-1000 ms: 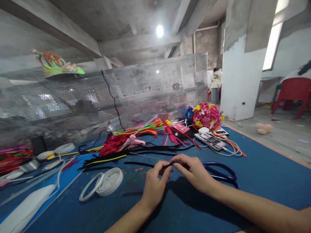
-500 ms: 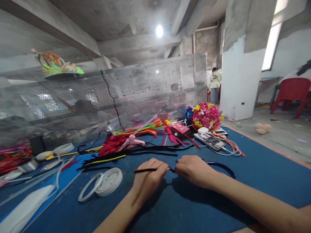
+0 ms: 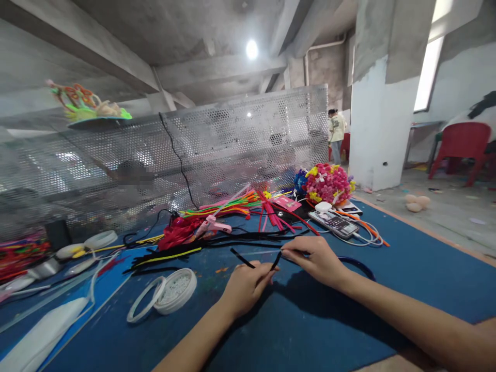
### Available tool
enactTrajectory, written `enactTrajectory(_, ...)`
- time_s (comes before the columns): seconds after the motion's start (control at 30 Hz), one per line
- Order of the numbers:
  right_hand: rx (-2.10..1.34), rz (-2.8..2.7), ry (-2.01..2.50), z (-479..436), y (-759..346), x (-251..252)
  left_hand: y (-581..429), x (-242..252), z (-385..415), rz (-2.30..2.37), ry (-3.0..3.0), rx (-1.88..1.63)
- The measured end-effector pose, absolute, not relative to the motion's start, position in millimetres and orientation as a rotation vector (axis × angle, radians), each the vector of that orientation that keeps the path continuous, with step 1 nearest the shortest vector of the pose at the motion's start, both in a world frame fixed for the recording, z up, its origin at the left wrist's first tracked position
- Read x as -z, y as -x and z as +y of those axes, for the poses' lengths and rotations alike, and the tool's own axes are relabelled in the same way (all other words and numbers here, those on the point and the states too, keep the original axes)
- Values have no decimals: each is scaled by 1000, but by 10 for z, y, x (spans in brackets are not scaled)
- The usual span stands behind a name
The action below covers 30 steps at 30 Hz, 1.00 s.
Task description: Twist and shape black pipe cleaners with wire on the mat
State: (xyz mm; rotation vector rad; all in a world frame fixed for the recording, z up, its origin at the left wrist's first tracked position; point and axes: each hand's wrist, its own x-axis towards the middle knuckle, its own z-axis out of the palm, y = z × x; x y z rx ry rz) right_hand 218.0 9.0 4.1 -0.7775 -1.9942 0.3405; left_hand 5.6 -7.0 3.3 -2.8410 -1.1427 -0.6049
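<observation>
A black pipe cleaner (image 3: 276, 260) is pinched by my left hand (image 3: 248, 287), low over the table, with one end sticking up to the left past my knuckles. My right hand (image 3: 313, 258) grips the other end between thumb and forefinger, a little higher and to the right. Between the hands the pipe cleaner slants upward. A dark blue hoop, like a headband (image 3: 358, 267), lies behind my right forearm, partly hidden. Beyond my hands is a bundle of black pipe cleaners (image 3: 155, 260) with a yellow one on it.
Left of my hands stands a white tub of small beads (image 3: 189, 297) with a ring-shaped lid (image 3: 134, 310). Farther back are a pink glue gun (image 3: 213, 226), coloured pipe cleaners (image 3: 228, 202), a phone (image 3: 337, 225) with cables and a pink flower ball (image 3: 331, 183). A perforated metal screen (image 3: 240, 139) borders the table.
My right hand has risen slightly, drawing its end of the pipe cleaner upward. My left hand has shifted right and a little lower, and the pipe cleaner now bends up from it.
</observation>
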Motion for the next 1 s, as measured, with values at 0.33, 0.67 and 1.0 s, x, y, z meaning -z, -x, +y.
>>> enactTrajectory(0.33, -133, -2306, 991, 247, -2285, 30, -16, 6, -91, -1104, 2552, 670)
enactTrajectory(0.67, -839, -2330, 561, 177, -2324, -127, 40, -4, 44, -1252, 2599, 753)
enactTrajectory(1.0, -624, -1834, 988, 193, -2262, -111, -90, -27, -119, -929, 2537, 750)
